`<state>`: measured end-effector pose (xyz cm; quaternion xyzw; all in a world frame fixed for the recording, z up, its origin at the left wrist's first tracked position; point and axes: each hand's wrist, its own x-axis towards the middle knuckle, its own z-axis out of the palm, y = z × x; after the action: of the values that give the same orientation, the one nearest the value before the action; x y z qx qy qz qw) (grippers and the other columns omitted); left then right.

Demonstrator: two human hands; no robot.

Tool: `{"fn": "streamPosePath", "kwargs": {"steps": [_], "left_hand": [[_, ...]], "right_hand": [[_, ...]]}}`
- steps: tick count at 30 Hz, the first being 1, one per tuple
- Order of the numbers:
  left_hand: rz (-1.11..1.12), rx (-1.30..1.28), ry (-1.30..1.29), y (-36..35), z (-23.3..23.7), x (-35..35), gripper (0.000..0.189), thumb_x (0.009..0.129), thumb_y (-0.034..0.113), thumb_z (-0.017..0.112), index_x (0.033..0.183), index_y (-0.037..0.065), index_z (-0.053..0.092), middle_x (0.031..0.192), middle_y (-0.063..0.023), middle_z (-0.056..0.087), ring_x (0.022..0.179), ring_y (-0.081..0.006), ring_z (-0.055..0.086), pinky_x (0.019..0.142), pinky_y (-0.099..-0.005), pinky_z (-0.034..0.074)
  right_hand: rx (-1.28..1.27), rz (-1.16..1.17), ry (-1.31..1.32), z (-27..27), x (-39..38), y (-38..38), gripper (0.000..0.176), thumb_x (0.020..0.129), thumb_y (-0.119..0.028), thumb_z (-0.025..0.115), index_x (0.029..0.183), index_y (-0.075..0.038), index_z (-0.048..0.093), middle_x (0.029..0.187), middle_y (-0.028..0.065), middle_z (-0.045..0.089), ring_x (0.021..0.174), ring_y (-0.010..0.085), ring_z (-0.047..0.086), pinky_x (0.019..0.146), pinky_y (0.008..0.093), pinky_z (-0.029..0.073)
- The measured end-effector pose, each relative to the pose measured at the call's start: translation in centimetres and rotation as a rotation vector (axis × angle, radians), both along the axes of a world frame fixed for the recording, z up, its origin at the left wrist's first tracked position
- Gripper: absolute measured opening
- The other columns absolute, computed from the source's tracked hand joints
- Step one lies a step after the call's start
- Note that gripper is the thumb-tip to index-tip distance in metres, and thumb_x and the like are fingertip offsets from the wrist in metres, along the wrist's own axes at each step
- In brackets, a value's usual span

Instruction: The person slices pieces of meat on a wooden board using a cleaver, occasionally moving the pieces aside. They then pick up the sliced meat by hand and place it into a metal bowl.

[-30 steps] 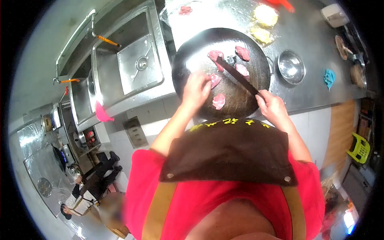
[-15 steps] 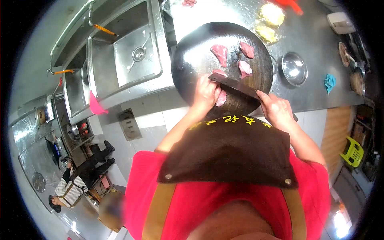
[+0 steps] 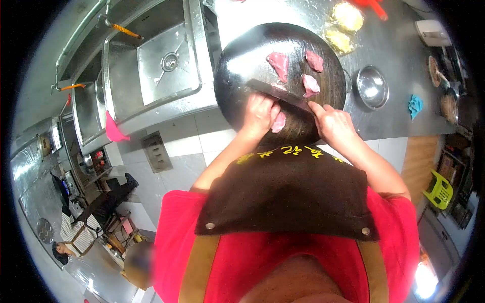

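A round dark chopping block (image 3: 237, 60) lies in front of me. My right hand (image 3: 333, 123) grips the handle of a cleaver (image 3: 280, 94), whose dark blade slants left across the block. Just on my side of the blade, my left hand (image 3: 260, 113) presses down with curled fingers. A piece of raw meat (image 3: 278, 122) shows at its thumb side; the rest is hidden under the hand. Beyond the blade lie three more pieces: a long meat piece (image 3: 278, 65), a smaller meat piece (image 3: 314, 61) and a paler meat piece (image 3: 310, 86).
To the right stand a metal bowl (image 3: 373, 87) and a blue cloth (image 3: 415, 105) on the steel counter. Yellowish shredded food (image 3: 347, 17) sits at the back. A steel sink (image 3: 169, 76) is at left. Farther off at lower left is another person (image 3: 83, 230).
The cleaver and my right hand have shifted left, and the blade now reaches past my left fingers. A meat piece seen by the blade tip before is now covered.
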<state>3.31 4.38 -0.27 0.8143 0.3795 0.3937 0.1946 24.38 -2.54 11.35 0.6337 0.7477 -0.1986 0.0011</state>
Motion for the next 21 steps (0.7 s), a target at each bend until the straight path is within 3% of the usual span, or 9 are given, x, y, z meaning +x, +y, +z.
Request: {"fn": "streamPosePath", "kwargs": {"steps": [2,6,11,12,15,16,19,21], "left_hand": [[-0.018,-0.051,0.045,-0.1,0.3,-0.1,0.022,0.070,0.003,0.067,0.092,0.004,0.068,0.092,-0.0131,0.064,0.086,-0.0335,0.059,0.081,-0.0419,0.050],[-0.074,-0.019,-0.025,0.4,0.0,0.5,0.019,0.072,0.003,0.065,0.091,0.005,0.066,0.093,-0.0107,0.063,0.090,-0.0315,0.059,0.083,-0.0411,0.049],[-0.154,-0.060,-0.151,0.1,1.5,-0.3,0.019,0.074,0.003,0.068,0.093,0.004,0.065,0.093,-0.0097,0.063,0.094,-0.0298,0.060,0.085,-0.0401,0.049],[-0.179,-0.126,-0.176,0.0,0.9,-0.8,0.022,0.075,0.006,0.071,0.096,0.005,0.066,0.092,-0.0096,0.064,0.094,-0.0294,0.061,0.085,-0.0408,0.049],[0.136,-0.627,-0.344,-0.4,1.6,-0.6,0.027,0.072,0.006,0.076,0.098,0.003,0.069,0.096,-0.0095,0.065,0.095,-0.0271,0.063,0.084,-0.0390,0.051],[0.185,-0.296,-0.087,0.6,1.4,-0.5,0.029,0.073,0.011,0.077,0.099,0.004,0.068,0.101,-0.0112,0.062,0.093,-0.0271,0.061,0.086,-0.0394,0.048],[0.122,-0.151,0.210,0.6,2.9,0.2,0.024,0.076,0.010,0.073,0.100,0.007,0.067,0.105,-0.0123,0.059,0.091,-0.0275,0.059,0.088,-0.0395,0.045],[0.032,-0.250,0.181,0.2,2.4,0.5,0.017,0.079,0.009,0.070,0.095,0.009,0.066,0.101,-0.0087,0.063,0.090,-0.0270,0.059,0.091,-0.0395,0.043]], "right_hand": [[0.039,-0.002,0.051,-0.8,-0.6,1.2,0.033,0.087,-0.008,0.049,0.117,-0.004,0.060,0.083,0.0239,0.066,0.079,0.0388,0.068,0.068,0.0482,0.054],[-0.035,-0.015,0.086,-2.9,-1.2,4.6,0.021,0.092,-0.016,0.058,0.107,-0.005,0.065,0.083,0.0246,0.066,0.079,0.0419,0.066,0.069,0.0508,0.053],[0.082,-0.198,0.220,-2.8,0.0,5.2,0.025,0.092,-0.023,0.057,0.111,-0.010,0.066,0.079,0.0225,0.066,0.078,0.0416,0.066,0.071,0.0498,0.053],[0.044,-0.228,0.233,-1.7,0.6,4.8,0.025,0.092,-0.023,0.057,0.112,-0.010,0.066,0.078,0.0228,0.066,0.079,0.0414,0.066,0.071,0.0496,0.052],[0.005,-0.297,0.293,0.8,2.0,2.9,0.025,0.091,-0.022,0.060,0.112,-0.009,0.067,0.078,0.0234,0.065,0.078,0.0415,0.065,0.069,0.0487,0.051],[0.019,-0.318,0.301,1.1,2.3,2.4,0.024,0.091,-0.021,0.061,0.111,-0.009,0.067,0.079,0.0235,0.065,0.078,0.0415,0.065,0.069,0.0483,0.052],[0.047,-0.372,0.338,1.7,2.4,1.2,0.022,0.090,-0.017,0.063,0.110,-0.007,0.067,0.079,0.0241,0.063,0.075,0.0403,0.064,0.066,0.0439,0.051],[0.100,-0.383,0.382,1.4,2.3,0.5,0.021,0.091,-0.014,0.064,0.110,-0.005,0.066,0.073,0.0238,0.060,0.065,0.0388,0.062,0.061,0.0387,0.049]]}}
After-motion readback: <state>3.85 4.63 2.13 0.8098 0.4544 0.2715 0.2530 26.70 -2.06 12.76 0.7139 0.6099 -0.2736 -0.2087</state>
